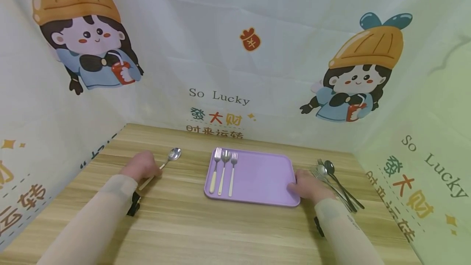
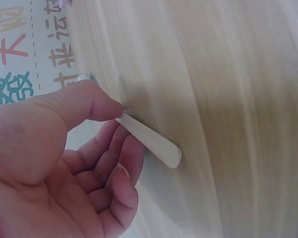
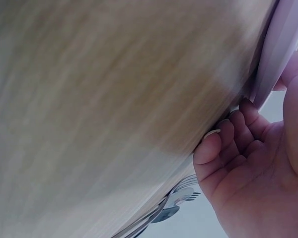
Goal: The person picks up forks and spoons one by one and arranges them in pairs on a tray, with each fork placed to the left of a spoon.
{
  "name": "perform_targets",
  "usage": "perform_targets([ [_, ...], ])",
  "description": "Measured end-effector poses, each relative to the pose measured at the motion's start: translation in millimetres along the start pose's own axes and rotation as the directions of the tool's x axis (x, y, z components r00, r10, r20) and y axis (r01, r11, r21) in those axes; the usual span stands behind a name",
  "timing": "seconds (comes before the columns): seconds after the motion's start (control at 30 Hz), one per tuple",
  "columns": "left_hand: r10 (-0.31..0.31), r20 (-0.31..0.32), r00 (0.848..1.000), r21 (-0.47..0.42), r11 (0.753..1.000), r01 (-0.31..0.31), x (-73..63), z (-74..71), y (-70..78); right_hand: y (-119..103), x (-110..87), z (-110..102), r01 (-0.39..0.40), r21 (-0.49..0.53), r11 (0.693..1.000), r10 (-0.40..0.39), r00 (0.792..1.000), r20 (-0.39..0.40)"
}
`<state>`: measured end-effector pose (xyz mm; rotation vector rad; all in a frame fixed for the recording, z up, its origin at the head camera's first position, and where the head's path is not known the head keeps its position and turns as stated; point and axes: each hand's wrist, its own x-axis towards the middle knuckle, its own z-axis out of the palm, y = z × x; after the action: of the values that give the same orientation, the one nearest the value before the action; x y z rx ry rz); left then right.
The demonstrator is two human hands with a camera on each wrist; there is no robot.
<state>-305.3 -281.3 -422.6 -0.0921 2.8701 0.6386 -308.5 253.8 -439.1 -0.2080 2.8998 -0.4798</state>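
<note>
A person works at a wood-grain bench, both arms reaching forward in pale sleeves. At left, the left hand pinches the pale handle of a metal spoon, its grip closed between thumb and forefinger; the end of the handle sticks out past the fingers, while the bowl points away from the person. The spoon is to the left of a lilac tray, well apart from it; whether it fully rests on the bench cannot be told.

At right, the right hand grasps the tray's right edge, its grip set with the thumb over the rim and the other fingers curled at the side and underneath.

Three pieces with pale handles lie side by side at the left end of the tray, handles toward the person: a larger fork, a serving spoon and a smaller fork. Just beyond the right hand, a loose pile of cutlery, dark and silver spoons and forks among it, lies on the bench, heads pointing away.

Behind, a white cloth printed with cartoon figures in orange hats and the words "So Lucky" encloses the bench.
</note>
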Motion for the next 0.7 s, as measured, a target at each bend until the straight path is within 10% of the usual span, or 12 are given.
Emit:
perform_targets([
  [0.7,0.007,0.020,1.000,0.022,1.000,-0.007,8.1,-1.5,-6.0,2,3.5,2,-0.009,0.008,1.000,0.009,1.000,0.010],
])
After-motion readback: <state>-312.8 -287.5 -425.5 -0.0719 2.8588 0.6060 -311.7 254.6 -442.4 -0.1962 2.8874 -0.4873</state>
